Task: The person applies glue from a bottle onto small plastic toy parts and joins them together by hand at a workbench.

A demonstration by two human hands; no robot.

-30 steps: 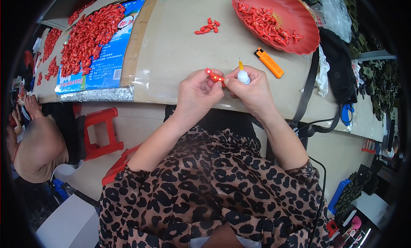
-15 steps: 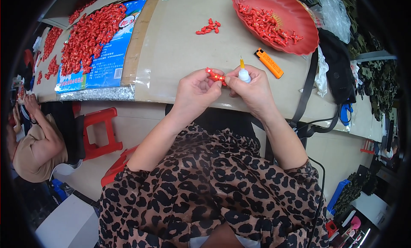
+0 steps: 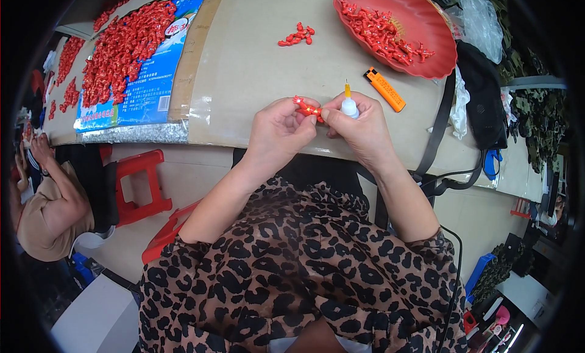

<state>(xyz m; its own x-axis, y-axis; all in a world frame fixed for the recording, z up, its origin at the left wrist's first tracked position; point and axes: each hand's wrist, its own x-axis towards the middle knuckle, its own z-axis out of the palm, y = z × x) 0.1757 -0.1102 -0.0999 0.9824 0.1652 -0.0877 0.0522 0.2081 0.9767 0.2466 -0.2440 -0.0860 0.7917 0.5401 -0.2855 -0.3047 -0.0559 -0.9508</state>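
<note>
Holding red piece [image 3: 309,110] between both hands, over the near edge of the worktop [image 3: 256,54]. Pinching its left part with thumb and fingertips of left hand [image 3: 281,126], closed on it. Gripping white bottle [image 3: 348,107] in right hand [image 3: 365,130], with thumb and finger also closed at the piece's right end. Cannot tell the placement of remaining right fingers; partly hidden.

Barely changed over the last second: same grip, same piece, same bottle. Noting only a slightly shifted viewpoint and the nozzle [image 3: 347,89] drifted a touch rightward in view. Reading that as a steady hold, with no new step visible in the work.

Running roughly parallel to the near edge along its long axis, with pronged end pointing left and slightly toward the far edge, opposite end at right fingertips. Pointing nozzle at the far edge.

Also on worktop: loose cluster of red pieces [image 3: 297,36] toward far edge; orange lighter [image 3: 385,89] nearer right hand; red bowl [image 3: 436,30] at far edge, right of cluster; heap of red pieces [image 3: 125,54] on blue sheet [image 3: 178,48], toward left edge.
</note>
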